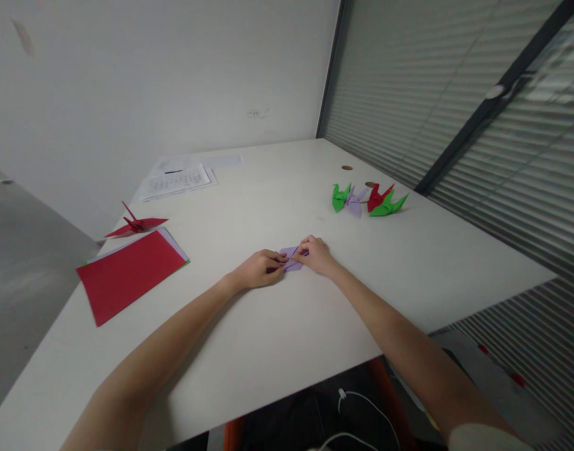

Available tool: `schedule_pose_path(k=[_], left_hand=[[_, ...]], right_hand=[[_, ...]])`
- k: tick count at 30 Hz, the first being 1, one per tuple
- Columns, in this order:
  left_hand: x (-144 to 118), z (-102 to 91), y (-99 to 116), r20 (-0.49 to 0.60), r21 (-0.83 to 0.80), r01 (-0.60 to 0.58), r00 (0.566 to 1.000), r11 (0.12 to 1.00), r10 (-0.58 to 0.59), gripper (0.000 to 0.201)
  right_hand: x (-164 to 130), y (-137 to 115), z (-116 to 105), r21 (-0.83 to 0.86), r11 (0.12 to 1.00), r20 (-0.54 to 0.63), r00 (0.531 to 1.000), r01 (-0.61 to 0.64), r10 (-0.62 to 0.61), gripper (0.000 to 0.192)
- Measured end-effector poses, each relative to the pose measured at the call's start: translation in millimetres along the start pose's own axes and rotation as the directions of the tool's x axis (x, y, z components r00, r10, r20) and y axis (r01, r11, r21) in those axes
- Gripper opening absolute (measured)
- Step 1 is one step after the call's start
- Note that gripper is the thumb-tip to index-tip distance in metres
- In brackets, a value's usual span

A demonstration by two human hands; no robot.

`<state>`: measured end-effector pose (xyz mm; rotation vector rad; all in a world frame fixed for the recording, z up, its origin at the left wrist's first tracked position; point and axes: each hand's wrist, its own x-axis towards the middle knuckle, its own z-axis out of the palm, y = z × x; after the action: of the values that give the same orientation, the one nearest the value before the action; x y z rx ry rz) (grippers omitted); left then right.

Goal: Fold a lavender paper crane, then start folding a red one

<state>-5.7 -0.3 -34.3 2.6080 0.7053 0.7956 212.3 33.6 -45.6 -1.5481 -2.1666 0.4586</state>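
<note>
Both hands meet over a small lilac paper piece (292, 258) lying flat on the white worktop (287, 326), straight out in front of the person. The left hand (261, 269) has its fingertips pinched down on the piece's near-left edge; the right hand (315, 254) presses its fingers on the far-right edge, so the paper sits between the two and partly under them. Both are closed narrowly on it, neither spread wide.

From here the piece looks feather-light, thin and already folded into layers, so I'd judge it holds a crease but tears or crumples if tugged, and it would slide on the smooth top unless pinned. The safest grip seems to be at the folded edges and corners, with fingertip pads only.

Beyond the right hand stand four finished folded cranes (369, 200), green, lilac and red. Out past the left hand lies a stack of coloured sheets (129, 272), red on top, with a red crane (136, 225) just behind it and printed papers (176, 180) further off.
</note>
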Motion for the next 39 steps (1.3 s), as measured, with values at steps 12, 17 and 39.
schedule_pose_path(k=[12,17,39], left_hand=[[1.7,-0.9,5.1,0.048,0.152,0.061,0.996,0.987,-0.069,0.028],[1.8,-1.5,3.0,0.104,0.2,-0.078,0.993,0.977,0.058,0.029],[0.6,3.2,10.5,0.133,0.35,-0.044,0.991,0.936,-0.003,0.033]], right_hand=[[-0.5,-5.6,-3.0,-0.026,1.0,0.028,1.0,-0.001,0.002,0.013],[-0.4,-5.8,-2.8,-0.042,0.999,0.034,0.999,-0.025,0.026,0.013],[-5.1,3.5,-7.1,-0.139,0.982,-0.179,0.978,-0.131,0.105,0.041]])
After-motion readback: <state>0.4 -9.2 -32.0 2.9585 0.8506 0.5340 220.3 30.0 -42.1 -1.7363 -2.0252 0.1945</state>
